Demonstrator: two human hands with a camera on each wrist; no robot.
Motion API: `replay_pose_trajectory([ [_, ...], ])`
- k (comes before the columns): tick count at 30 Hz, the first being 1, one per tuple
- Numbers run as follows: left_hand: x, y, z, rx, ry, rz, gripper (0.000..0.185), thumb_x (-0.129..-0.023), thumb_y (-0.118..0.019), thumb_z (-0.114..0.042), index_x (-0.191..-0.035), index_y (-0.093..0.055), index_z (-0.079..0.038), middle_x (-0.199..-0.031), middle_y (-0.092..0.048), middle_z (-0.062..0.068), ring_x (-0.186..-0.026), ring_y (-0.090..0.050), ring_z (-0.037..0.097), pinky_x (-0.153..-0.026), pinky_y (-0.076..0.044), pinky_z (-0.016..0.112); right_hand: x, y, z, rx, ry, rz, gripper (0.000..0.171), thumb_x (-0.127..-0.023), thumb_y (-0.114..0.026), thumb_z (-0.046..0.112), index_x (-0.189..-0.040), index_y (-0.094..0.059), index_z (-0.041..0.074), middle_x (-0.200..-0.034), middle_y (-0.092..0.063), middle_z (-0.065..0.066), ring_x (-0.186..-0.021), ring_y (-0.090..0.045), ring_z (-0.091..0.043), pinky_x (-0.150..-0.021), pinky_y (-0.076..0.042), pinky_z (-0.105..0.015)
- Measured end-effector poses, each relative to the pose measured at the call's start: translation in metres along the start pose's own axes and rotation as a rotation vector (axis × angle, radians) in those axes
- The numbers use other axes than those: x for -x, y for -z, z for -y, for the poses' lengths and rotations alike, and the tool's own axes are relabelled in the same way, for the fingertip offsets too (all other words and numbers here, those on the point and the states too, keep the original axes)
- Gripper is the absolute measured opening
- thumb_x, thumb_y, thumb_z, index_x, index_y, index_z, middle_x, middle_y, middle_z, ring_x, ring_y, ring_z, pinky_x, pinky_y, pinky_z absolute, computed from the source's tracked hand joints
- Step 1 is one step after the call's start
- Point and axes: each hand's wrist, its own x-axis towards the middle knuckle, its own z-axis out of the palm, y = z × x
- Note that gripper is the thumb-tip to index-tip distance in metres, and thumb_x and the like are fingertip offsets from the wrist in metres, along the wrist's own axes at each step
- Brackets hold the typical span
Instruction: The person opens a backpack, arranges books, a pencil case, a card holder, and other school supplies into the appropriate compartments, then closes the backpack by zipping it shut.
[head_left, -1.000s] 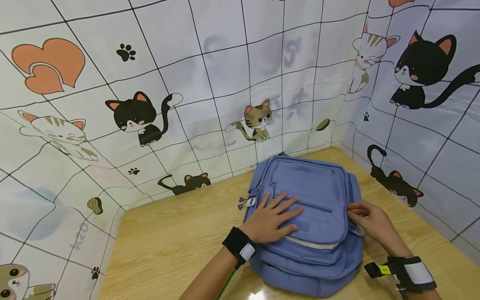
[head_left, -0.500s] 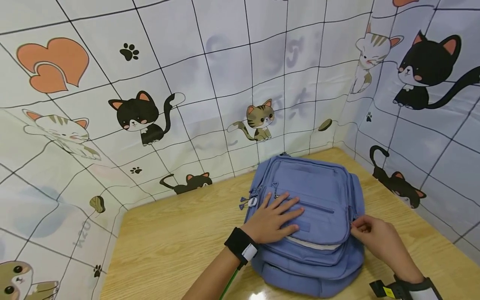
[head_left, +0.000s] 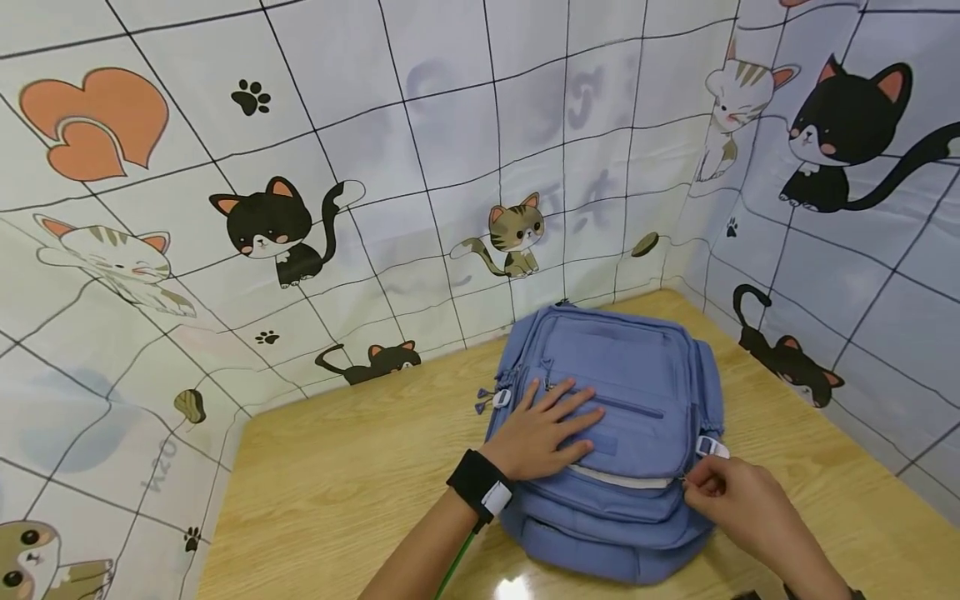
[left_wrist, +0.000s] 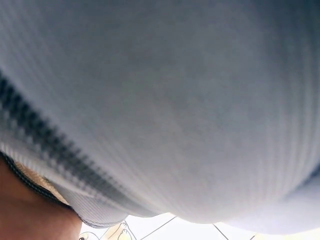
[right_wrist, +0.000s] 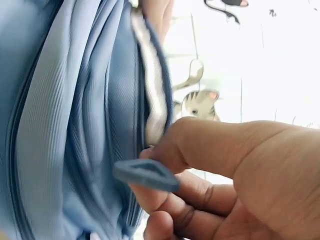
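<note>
I see a light wooden surface (head_left: 337,492) enclosed at the back and both sides by a white gridded backdrop (head_left: 420,167) printed with cartoon cats, paw prints and an orange heart (head_left: 93,121).

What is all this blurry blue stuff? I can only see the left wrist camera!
Observer: It's a blue backpack lying flat on a wooden table. The left hand rests flat on its front pocket.
Operator: Where's the other hand?
Observer: The right hand is at the bag's right front corner, pinching a small blue zipper pull.
Operator: Is the bag open?
Observer: A pale strip of lining shows along the front flap's edge, so that pocket looks partly unzipped.
</note>
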Motion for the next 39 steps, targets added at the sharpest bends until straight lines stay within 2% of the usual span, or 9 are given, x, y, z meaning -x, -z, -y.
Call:
replay_pose_trajectory([
  [4,0.002,0.0,0.0,0.003,0.008,-0.009,0.051,-0.101,-0.025,-0.054,-0.149,-0.021,-0.039,-0.16,-0.015,-0.01,-0.15,-0.008,0.018,-0.118,-0.009,0.056,0.004,-0.003,0.011,0.003,0.008,0.03,0.005,-0.081,-0.067,0.021,-0.078,-0.065,0.017,-0.069,-0.059,0.005,-0.06,-0.049,-0.003,-0.054,-0.039,-0.021],
  [10,0.003,-0.003,-0.001,0.022,0.004,-0.023,0.05,-0.101,-0.025,-0.052,-0.149,-0.021,-0.039,-0.16,-0.015,-0.011,-0.15,-0.008,0.017,-0.118,-0.01,0.057,0.008,-0.006,0.021,0.004,-0.035,0.056,0.006,-0.081,-0.069,0.019,-0.077,-0.064,0.017,-0.069,-0.058,0.005,-0.062,-0.05,-0.007,-0.054,-0.04,-0.021],
  [14,0.004,-0.004,-0.002,0.013,0.013,-0.03,0.049,-0.101,-0.025,-0.053,-0.149,-0.021,-0.04,-0.16,-0.014,-0.012,-0.15,-0.008,0.017,-0.118,-0.009,0.056,0.01,-0.011,0.032,0.006,-0.015,0.072,0.008,-0.081,-0.07,0.021,-0.075,-0.064,0.018,-0.067,-0.058,0.006,-0.061,-0.051,-0.006,-0.054,-0.04,-0.021],
  [21,0.003,-0.006,-0.002,0.017,0.014,-0.033,0.049,-0.101,-0.022,-0.053,-0.149,-0.02,-0.041,-0.16,-0.013,-0.013,-0.15,-0.007,0.016,-0.119,-0.008,0.055,0.011,-0.019,0.054,0.056,0.034,0.042,0.013,-0.081,-0.071,0.025,-0.071,-0.062,0.023,-0.063,-0.055,0.01,-0.056,-0.047,-0.004,-0.052,-0.036,-0.022],
  [32,0.004,-0.007,-0.005,-0.005,0.02,-0.04,0.049,-0.101,-0.025,-0.052,-0.148,-0.024,-0.04,-0.159,-0.017,-0.012,-0.15,-0.01,0.017,-0.118,-0.011,0.056,0.009,-0.036,0.081,0.075,0.037,0.04,0.017,-0.081,-0.07,0.026,-0.069,-0.059,0.024,-0.06,-0.052,0.008,-0.053,-0.046,-0.008,-0.051,-0.034,-0.025],
  [36,0.003,-0.007,-0.001,0.077,0.006,-0.066,0.049,-0.101,-0.03,-0.051,-0.148,-0.028,-0.038,-0.159,-0.02,-0.012,-0.15,-0.012,0.016,-0.119,-0.011,0.055,0.006,-0.038,0.084,0.082,0.047,0.03,0.018,-0.081,-0.068,0.027,-0.068,-0.058,0.024,-0.058,-0.05,0.007,-0.052,-0.045,-0.009,-0.05,-0.033,-0.026],
  [39,0.006,0.006,0.001,0.156,-0.016,-0.105,0.045,-0.1,-0.04,-0.045,-0.142,-0.043,-0.029,-0.155,-0.032,-0.006,-0.148,-0.02,0.019,-0.119,-0.016,0.049,0.005,-0.036,0.082,0.074,0.028,0.06,0.018,-0.083,-0.066,0.028,-0.068,-0.059,0.023,-0.057,-0.049,0.005,-0.051,-0.044,-0.011,-0.048,-0.032,-0.027],
])
